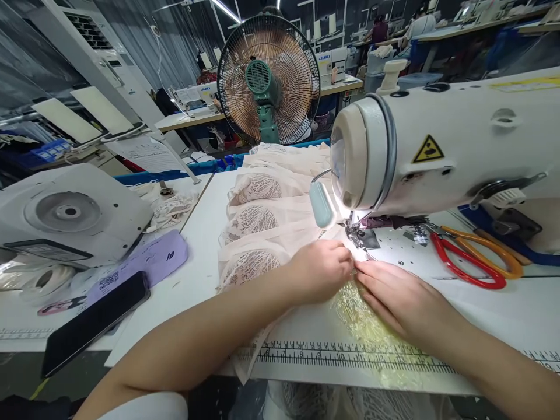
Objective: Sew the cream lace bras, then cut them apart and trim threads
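Observation:
My left hand [324,267] is closed, its fingertips pinching cream fabric just in front of the sewing machine's presser foot [356,233]. Against it lies my right hand [400,297], fingers together and tips meeting those of the left; whatever is between them is hidden. Beneath the right hand spreads a heap of clear yellowish elastic strips [365,326], running over the table's front edge. Cream lace pieces [256,220] lie in a row to the left, partly behind my left forearm. The white sewing machine [437,140] arches above, its light shining on the needle area.
Scissors with red and orange handles [466,262] lie right of the needle. A black phone [96,324] and a purple card [161,262] are at left, beside another machine head [72,210]. A ruler strip [315,354] runs along the front edge. Behind stands a fan [266,81].

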A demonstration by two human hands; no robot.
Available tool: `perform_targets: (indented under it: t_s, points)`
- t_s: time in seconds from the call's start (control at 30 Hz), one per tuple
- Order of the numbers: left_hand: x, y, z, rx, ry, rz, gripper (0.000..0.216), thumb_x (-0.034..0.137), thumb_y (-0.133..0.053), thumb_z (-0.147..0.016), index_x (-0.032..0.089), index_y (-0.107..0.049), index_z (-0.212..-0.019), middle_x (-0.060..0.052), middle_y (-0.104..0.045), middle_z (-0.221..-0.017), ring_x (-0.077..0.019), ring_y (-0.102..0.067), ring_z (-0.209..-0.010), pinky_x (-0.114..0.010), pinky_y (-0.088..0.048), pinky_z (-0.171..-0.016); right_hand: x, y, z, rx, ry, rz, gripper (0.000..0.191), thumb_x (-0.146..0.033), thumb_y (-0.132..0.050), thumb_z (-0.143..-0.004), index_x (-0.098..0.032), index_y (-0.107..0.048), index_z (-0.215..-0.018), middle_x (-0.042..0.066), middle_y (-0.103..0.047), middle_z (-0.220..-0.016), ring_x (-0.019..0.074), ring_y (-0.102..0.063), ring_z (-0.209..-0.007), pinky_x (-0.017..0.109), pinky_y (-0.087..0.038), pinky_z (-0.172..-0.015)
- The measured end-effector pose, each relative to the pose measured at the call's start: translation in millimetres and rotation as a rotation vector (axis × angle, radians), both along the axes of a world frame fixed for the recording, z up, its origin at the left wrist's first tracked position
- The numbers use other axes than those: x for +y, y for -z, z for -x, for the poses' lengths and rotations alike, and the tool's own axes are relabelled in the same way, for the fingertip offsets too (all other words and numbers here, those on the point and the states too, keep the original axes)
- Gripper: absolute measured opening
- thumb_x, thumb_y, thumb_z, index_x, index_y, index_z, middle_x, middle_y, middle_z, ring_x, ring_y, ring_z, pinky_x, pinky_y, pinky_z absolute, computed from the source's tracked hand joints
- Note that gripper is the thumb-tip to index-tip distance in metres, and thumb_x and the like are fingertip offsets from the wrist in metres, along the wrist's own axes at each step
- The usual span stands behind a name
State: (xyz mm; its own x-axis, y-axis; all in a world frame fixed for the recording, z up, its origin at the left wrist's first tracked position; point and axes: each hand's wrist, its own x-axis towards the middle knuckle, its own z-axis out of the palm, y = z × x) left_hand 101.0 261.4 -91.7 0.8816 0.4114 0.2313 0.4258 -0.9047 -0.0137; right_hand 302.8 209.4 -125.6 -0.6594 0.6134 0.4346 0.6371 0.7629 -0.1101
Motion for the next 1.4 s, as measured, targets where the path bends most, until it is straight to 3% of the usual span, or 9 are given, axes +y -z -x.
perform_targets:
  t_s: [0.17, 0.47, 0.9, 1.03, 1.13, 1.27, 1.33, 1.4]
  points:
    - [-18, 12.7, 0, -0.054, -0.024, -0.112, 0.027, 0.016, -0.037, -0.092, 0.01, -0.06, -0.106, -0.011, -0.064, -0.107, -0.0188, -0.058, -0.097, -0.032, -0.05, -0.079, -1, 2.4, -1, 0.023, 0.007, 0.0, 0.03, -0.017, -0.042, -0.089, -0.006, -0.061, -0.109, 0.014, -0.065, -0.113, 0.028, -0.057, -0.108, 0.046, -0.049, -0.093]
    - [7, 12.9, 9, -0.053, 0.052, -0.09, 0.026, 0.017, -0.038, -0.094, 0.013, -0.06, -0.106, -0.004, -0.066, -0.109, -0.0174, -0.057, -0.102, -0.032, -0.047, -0.086, -3, -3.3, -4, 0.04, 0.03, 0.057, 0.029, -0.02, -0.04, -0.09, -0.01, -0.062, -0.105, 0.012, -0.065, -0.113, 0.0275, -0.058, -0.107, 0.045, -0.052, -0.088]
    - [33, 15.8, 13, 0.014, -0.041, -0.028, 0.026, 0.017, -0.038, -0.093, 0.016, -0.059, -0.107, -0.007, -0.064, -0.111, -0.0181, -0.058, -0.101, -0.033, -0.045, -0.087, -3, -7.1, -3, 0.082, 0.02, 0.108, 0.023, -0.019, -0.041, -0.09, -0.014, -0.061, -0.101, 0.01, -0.066, -0.11, 0.0247, -0.059, -0.105, 0.044, -0.053, -0.086]
    - [34, 8.7, 10, 0.069, -0.095, -0.025, 0.027, 0.017, -0.036, -0.093, 0.017, -0.06, -0.103, -0.007, -0.063, -0.107, -0.018, -0.057, -0.097, -0.033, -0.045, -0.082, -2, -8.2, -3, 0.102, 0.016, 0.115, 0.022, -0.018, -0.041, -0.09, -0.016, -0.062, -0.098, 0.009, -0.067, -0.107, 0.0232, -0.06, -0.102, 0.043, -0.052, -0.087]
    - [17, -8.5, 11, 0.13, -0.195, -0.059, 0.024, 0.014, -0.037, -0.089, 0.015, -0.062, -0.091, -0.008, -0.061, -0.1, -0.0206, -0.056, -0.091, -0.032, -0.044, -0.071, -1, -9.6, -3, 0.117, 0.013, 0.131, 0.023, -0.017, -0.04, -0.09, -0.018, -0.063, -0.096, 0.009, -0.067, -0.105, 0.0229, -0.06, -0.1, 0.042, -0.052, -0.086]
    - [-36, -37.1, 23, 0.303, -0.453, -0.003, 0.023, 0.01, -0.04, -0.082, 0.015, -0.056, -0.066, -0.006, -0.054, -0.065, -0.0178, -0.051, -0.059, -0.027, -0.036, -0.049, -2, -10.8, -3, 0.135, 0.0, 0.126, 0.023, -0.017, -0.04, -0.09, -0.018, -0.063, -0.094, 0.009, -0.067, -0.104, 0.023, -0.06, -0.098, 0.043, -0.053, -0.085]
    - [-66, -46.0, 31, 0.422, -0.596, 0.086, 0.022, 0.017, -0.042, -0.084, 0.015, -0.057, -0.067, -0.005, -0.052, -0.057, -0.0173, -0.049, -0.05, -0.026, -0.034, -0.044, -2, -10.4, -4, 0.128, -0.01, 0.128, 0.023, -0.017, -0.04, -0.091, -0.018, -0.063, -0.093, 0.008, -0.067, -0.102, 0.0229, -0.06, -0.097, 0.043, -0.053, -0.083]
    - [-86, -48.1, 39, 0.498, -0.72, 0.157, 0.022, 0.028, -0.045, -0.085, 0.014, -0.063, -0.082, -0.007, -0.058, -0.063, -0.0202, -0.054, -0.055, -0.027, -0.038, -0.045, -1, -9.4, -5, 0.124, -0.029, 0.125, 0.022, -0.016, -0.04, -0.09, -0.018, -0.062, -0.094, 0.008, -0.068, -0.099, 0.0228, -0.061, -0.095, 0.042, -0.054, -0.081]
